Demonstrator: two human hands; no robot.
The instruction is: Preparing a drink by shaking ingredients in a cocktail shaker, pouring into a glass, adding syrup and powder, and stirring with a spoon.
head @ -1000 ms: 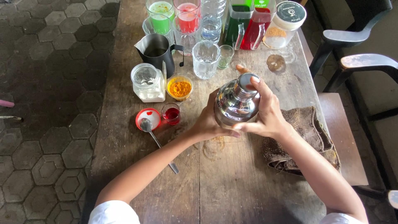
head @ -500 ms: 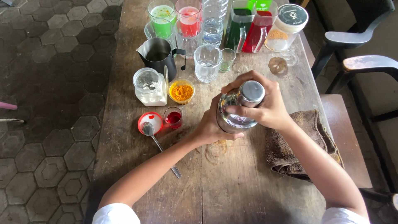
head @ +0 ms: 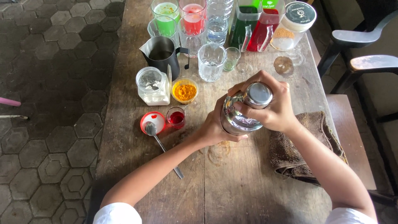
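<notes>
You had both hands clamped on the steel cocktail shaker (head: 245, 110), held just over the wooden table (head: 124, 74) beside the brown cloth (head: 304, 151). Your right hand (head: 271, 108) wrapped the top, fingers (head: 248, 108) curled tight across the shoulder just under the shiny cap; your left hand (head: 215, 126) cupped the body from below and behind, fingers closed round it. One shaker, then, and two hands on it. To the left: one small glass of red liquid (head: 176, 117), one red lid (head: 152, 122) with one spoon (head: 162, 147) lying across it, one bowl of yellow powder (head: 185, 90), one glass jar (head: 153, 86), one black pitcher (head: 162, 54). Farther back, one clear tumbler (head: 212, 61).
</notes>
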